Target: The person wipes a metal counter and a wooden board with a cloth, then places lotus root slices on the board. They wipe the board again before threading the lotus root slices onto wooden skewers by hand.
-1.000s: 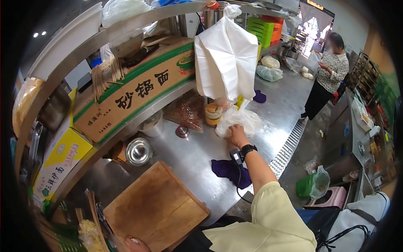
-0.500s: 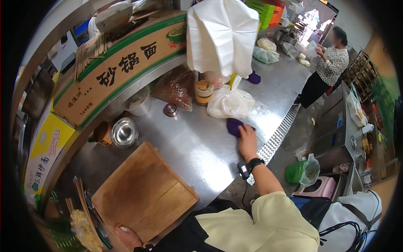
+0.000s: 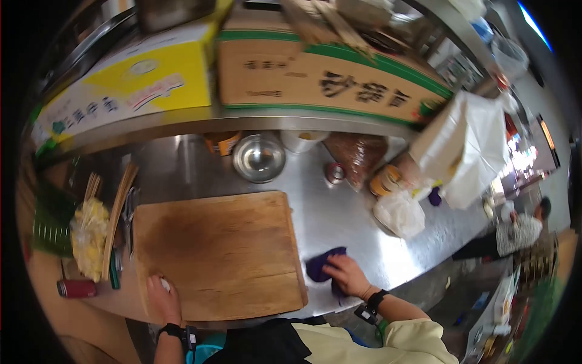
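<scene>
My right hand (image 3: pixel 350 278) is on a dark purple cloth (image 3: pixel 317 266), fingers curled over it against the steel counter, just right of the cutting board. The wooden cutting board (image 3: pixel 236 249) lies flat in front of me, with a dark stain at its upper left. At the board's lower left corner, my left hand (image 3: pixel 162 301) is closed, and a small white thing (image 3: pixel 165 284) shows at its fingertips; I cannot tell what it is. A steel bowl (image 3: pixel 259 159) stands behind the board.
Left of the board are wooden sticks (image 3: pixel 120 212), a bag of yellow food (image 3: pixel 91 239) and a red can (image 3: pixel 77 288). A tied white bag (image 3: pixel 400 213) sits on the counter (image 3: pixel 345 215) at right. Cartons (image 3: pixel 327 85) fill the shelf above. A person (image 3: pixel 518 233) stands far right.
My view has swung left, bringing the whole board and both hands into sight. The right hand and purple cloth have come back along the counter, nearer the board. The left hand stays by its corner.
</scene>
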